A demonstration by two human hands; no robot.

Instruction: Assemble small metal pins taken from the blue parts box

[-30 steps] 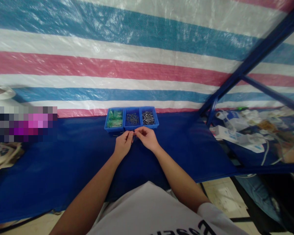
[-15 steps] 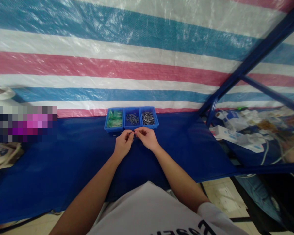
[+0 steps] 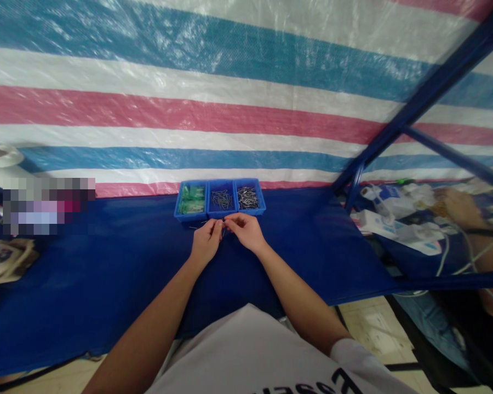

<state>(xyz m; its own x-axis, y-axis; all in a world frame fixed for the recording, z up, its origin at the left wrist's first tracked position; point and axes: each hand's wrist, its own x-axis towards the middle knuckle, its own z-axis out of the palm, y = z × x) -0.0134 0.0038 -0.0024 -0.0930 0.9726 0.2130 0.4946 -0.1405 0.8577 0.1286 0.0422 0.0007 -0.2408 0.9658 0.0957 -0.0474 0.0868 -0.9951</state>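
My left hand [image 3: 206, 239] and my right hand [image 3: 247, 230] meet just in front of three joined blue bins, their fingers pinched together. A thin dark sliver [image 3: 223, 232] shows below the left fingertips; what the fingers grip is too small to make out. The left bin [image 3: 177, 210] holds green and clear plastic packets [image 3: 193, 198]. Thin metal pins [image 3: 222, 199] lie loose in the middle bin, and shorter metal pins [image 3: 248, 197] fill much of the right bin. A thin stick-like piece [image 3: 193, 227] lies on the table left of my left hand.
The blue table [image 3: 119, 262] runs along a striped plastic sheet [image 3: 230, 117]. At right, a blue metal frame [image 3: 388, 137] rises before a white box [image 3: 398, 232], plastic bags and cables. Another person's arm [image 3: 468, 210] reaches in there. A beige bag [image 3: 8, 262] sits far left.
My hands stay almost in place, with only small finger shifts at the pinch. On the right, the other person's forearm and hand have moved into view over the clutter.
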